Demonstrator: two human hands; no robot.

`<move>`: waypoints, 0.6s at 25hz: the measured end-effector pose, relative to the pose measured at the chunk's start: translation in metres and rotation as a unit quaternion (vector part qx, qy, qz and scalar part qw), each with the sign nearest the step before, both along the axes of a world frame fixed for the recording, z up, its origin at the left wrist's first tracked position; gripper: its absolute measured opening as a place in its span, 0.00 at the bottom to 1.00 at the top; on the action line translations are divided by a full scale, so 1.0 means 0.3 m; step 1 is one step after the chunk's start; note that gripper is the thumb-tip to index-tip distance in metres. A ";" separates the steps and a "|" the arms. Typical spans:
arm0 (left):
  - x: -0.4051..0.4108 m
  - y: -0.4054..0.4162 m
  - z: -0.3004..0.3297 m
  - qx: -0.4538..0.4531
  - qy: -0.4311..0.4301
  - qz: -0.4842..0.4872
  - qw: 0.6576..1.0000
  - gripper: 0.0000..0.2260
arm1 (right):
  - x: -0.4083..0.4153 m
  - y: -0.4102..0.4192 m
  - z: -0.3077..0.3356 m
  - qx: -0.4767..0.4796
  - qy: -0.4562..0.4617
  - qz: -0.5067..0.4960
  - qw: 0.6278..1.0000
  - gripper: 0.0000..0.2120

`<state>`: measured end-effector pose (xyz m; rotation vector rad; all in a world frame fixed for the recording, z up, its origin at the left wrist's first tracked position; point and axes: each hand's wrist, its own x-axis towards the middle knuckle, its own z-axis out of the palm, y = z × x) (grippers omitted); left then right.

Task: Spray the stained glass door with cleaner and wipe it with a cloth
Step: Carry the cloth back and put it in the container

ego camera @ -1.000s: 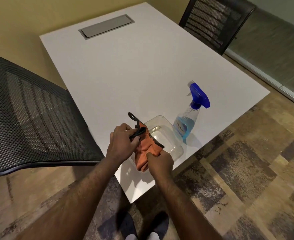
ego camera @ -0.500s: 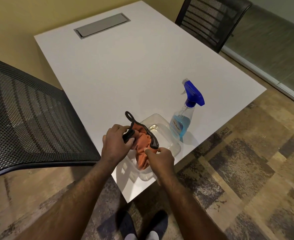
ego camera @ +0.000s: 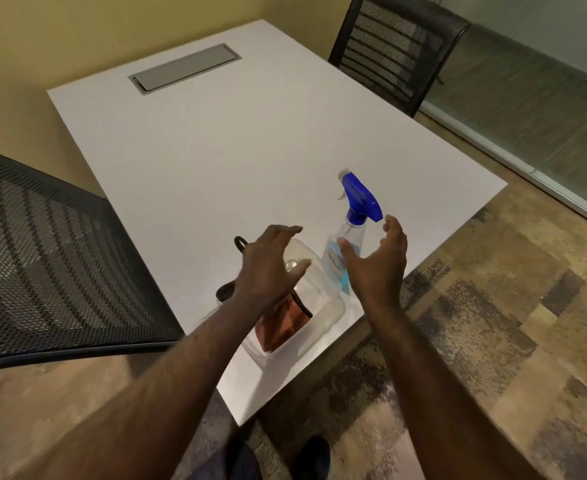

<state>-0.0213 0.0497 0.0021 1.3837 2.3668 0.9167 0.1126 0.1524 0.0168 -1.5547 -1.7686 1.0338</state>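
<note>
A clear spray bottle (ego camera: 335,261) with blue liquid and a blue trigger head stands upright near the table's front corner. My right hand (ego camera: 376,263) is open just to its right, fingers curved toward the bottle's neck, not touching it. An orange cloth (ego camera: 280,323) with a black edge and loop lies in a clear plastic tub (ego camera: 330,308) to the left of the bottle. My left hand (ego camera: 271,268) hovers open above the tub and holds nothing. Frosted glass panels (ego camera: 527,98) run along the right side of the room.
The white table (ego camera: 233,161) has a grey cable hatch (ego camera: 184,69) at its far end. A black mesh chair (ego camera: 53,258) stands close on the left, another (ego camera: 396,46) at the far right. Patterned carpet (ego camera: 475,341) covers the floor.
Both hands have let go of the orange cloth, which now lies in the tub. My right hand has moved right toward the spray bottle, and my left hand has opened above the tub.
</note>
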 end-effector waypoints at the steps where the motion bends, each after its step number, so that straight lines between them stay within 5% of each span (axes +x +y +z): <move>1: 0.012 0.046 0.007 -0.024 -0.019 -0.015 0.999 0.30 | -0.012 0.026 -0.002 -0.001 -0.005 0.028 1.000 0.40; 6: 0.085 0.207 -0.009 -0.137 -0.105 -0.051 0.984 0.36 | -0.035 0.082 -0.036 -0.022 0.016 0.059 0.998 0.24; 15: 0.137 0.187 0.089 0.023 -0.128 -0.016 0.991 0.27 | 0.006 0.046 0.124 0.068 0.021 0.069 0.995 0.24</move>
